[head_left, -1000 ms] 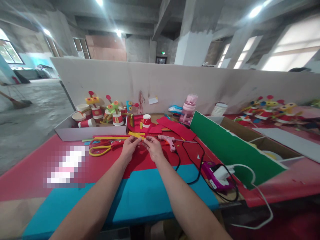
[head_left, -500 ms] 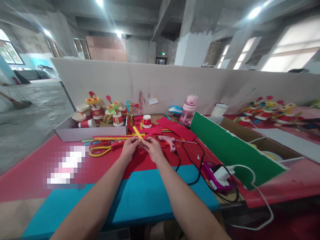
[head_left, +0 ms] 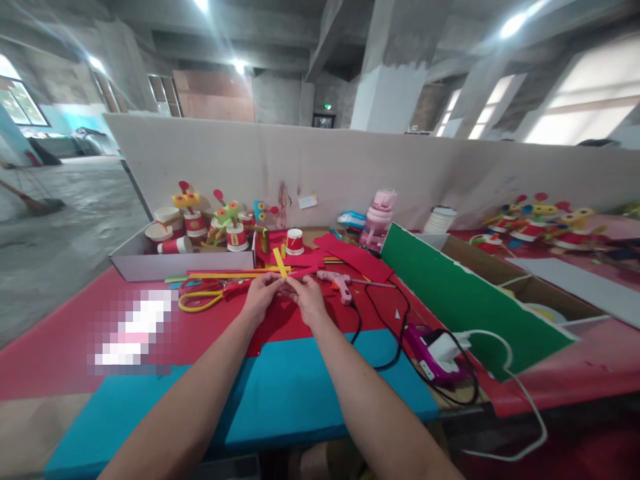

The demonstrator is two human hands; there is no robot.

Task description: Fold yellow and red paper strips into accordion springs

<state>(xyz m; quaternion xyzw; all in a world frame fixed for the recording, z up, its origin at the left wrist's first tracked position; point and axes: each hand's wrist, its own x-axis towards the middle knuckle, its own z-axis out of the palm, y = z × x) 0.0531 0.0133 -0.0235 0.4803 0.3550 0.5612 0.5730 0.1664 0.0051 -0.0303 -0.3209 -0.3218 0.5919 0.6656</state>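
Between my fingertips are two paper strips joined near one end. The yellow paper strip points up and slightly left, and the red paper strip points right. My left hand and my right hand are both closed, pinching the strips where they meet. Fingers cover the joint, so the fold there is hidden. Just right of my right hand lies a pink glue gun. Left of my left hand rest yellow-handled scissors and several long coloured strips.
Behind stands a red-and-white paper cup. A white box holds cups and paper figures at left. A green-sided box bounds the right. Black cord runs to a purple power strip. Blue board lies under my forearms.
The yellow strip has swung to the right and stands more upright. The red strip has turned flatter, pointing right. Both hands have stayed nearly in place.
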